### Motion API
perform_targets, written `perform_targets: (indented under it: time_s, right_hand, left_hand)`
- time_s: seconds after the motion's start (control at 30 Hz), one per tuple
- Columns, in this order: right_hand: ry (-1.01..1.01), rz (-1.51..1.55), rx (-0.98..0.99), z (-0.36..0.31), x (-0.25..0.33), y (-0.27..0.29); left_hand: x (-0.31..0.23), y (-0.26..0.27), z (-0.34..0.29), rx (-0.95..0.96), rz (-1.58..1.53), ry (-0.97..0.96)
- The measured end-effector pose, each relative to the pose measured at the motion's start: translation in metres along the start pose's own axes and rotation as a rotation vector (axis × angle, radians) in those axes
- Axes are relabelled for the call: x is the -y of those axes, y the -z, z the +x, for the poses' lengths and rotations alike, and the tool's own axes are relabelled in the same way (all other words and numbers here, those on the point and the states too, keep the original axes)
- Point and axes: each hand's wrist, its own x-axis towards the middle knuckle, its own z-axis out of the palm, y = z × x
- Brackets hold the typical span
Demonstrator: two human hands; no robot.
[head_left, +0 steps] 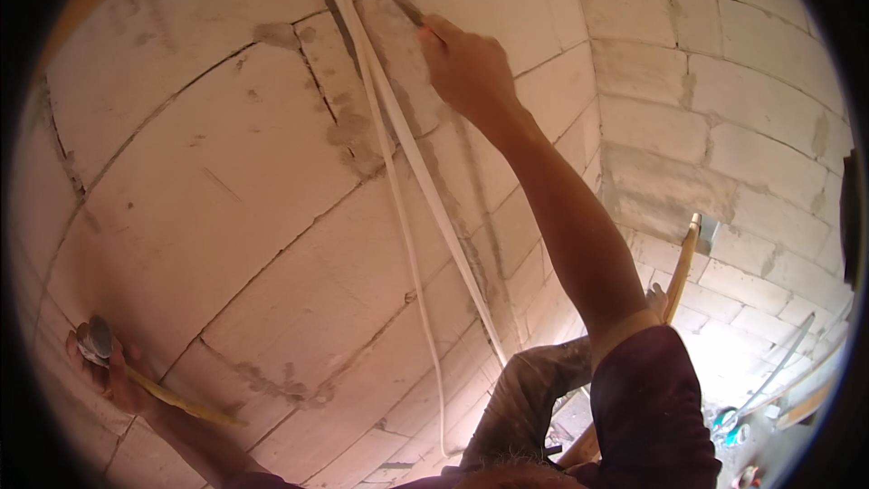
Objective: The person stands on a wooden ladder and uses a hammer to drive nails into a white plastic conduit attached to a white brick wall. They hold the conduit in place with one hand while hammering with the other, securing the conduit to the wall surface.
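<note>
My right hand [471,68] is raised at the upper middle, its fingers closed round a narrow grey flat-bladed tool [407,7] whose exact kind I cannot make out. The blade's tip is at the pale block wall [262,154], just right of two whitish cables [385,95]. These run down the wall beside a dark groove. Low on the left, my left hand [113,380] is wrapped round a hammer-like tool with a round grey metal face [98,337]. Its yellowish handle [186,406] points down to the right, over my left forearm.
Another block wall [697,91] meets this one at a corner on the right. A wooden-handled tool [685,267] stands near it. Turquoise-handled items [729,426] lie on the cluttered, brightly lit floor at lower right. A bent, trousered leg [520,398] shows at the bottom.
</note>
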Motion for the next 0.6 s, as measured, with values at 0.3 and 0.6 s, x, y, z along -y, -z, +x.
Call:
perform_targets:
  time_s: [0.3,0.6]
  right_hand:
    - [0.102,-0.222,-0.138,0.082,0.005,-0.018]
    - [0.13,-0.365,-0.014,0.065,0.008,0.004]
  left_hand:
    - [0.008,-0.012,-0.013,-0.134,0.007,0.047]
    - [0.006,-0.014,-0.012,-0.01,-0.037,0.047]
